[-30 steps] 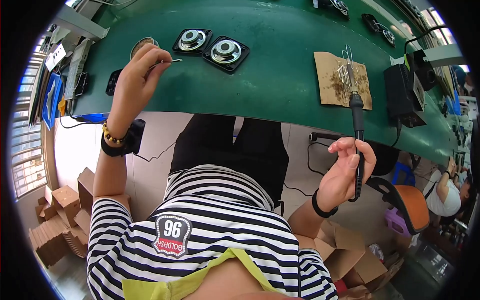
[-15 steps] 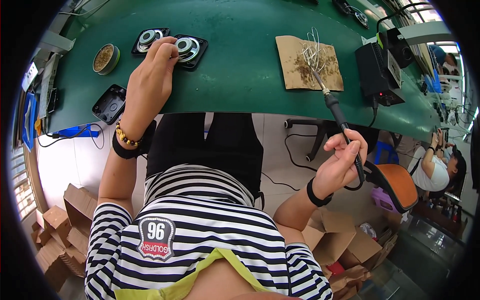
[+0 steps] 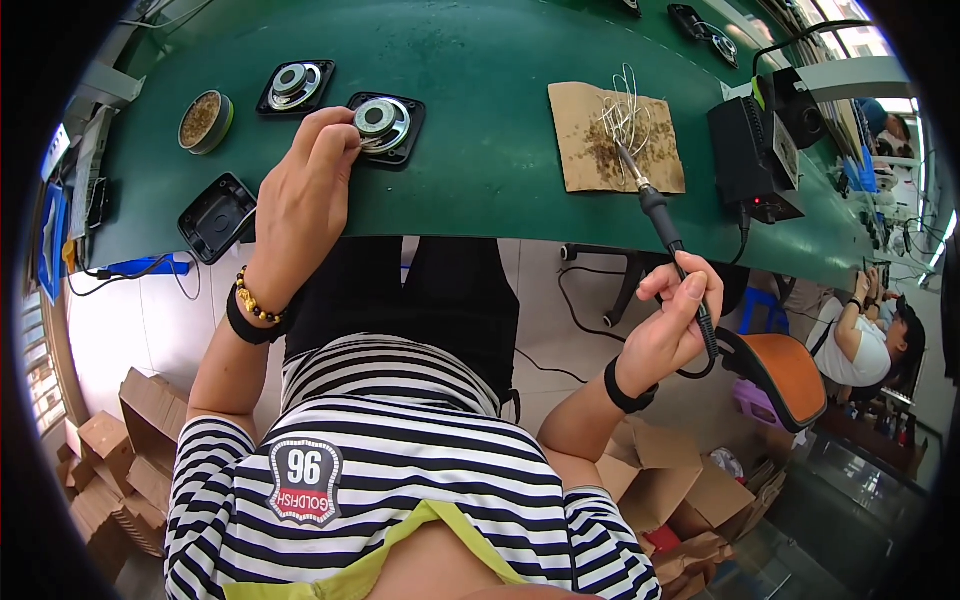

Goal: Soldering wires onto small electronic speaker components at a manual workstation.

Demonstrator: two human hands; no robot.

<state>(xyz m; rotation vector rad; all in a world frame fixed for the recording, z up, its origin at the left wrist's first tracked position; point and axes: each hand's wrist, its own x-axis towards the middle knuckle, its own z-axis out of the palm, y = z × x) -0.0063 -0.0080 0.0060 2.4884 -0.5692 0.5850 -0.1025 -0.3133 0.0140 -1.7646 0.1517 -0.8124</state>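
My left hand (image 3: 308,185) is closed at the left edge of a square black-framed speaker (image 3: 408,142), its fingertips pinched beside the silver rim. What exactly lies between those fingertips is partly hidden. A second speaker (image 3: 296,86) lies just beyond, to the left. My right hand (image 3: 672,312) is wrapped round the handle of a soldering iron (image 3: 658,212), held past the table's near edge. The iron's tip points into loose silvery solder wire (image 3: 622,118) on a stained brown piece of cardboard (image 3: 578,165).
Near my left wrist an empty black plastic housing (image 3: 215,222) lies at the green table's (image 3: 480,190) edge. Left of the speakers stands a round tin (image 3: 206,122) of brownish material. A black soldering station (image 3: 745,155) with a red light stands right. Another person (image 3: 858,340) sits far right.
The speaker at my left hand has slid nearer and slightly right, away from the other speaker. My left fingers have come off its top to its left edge. The soldering iron stays at the cardboard.
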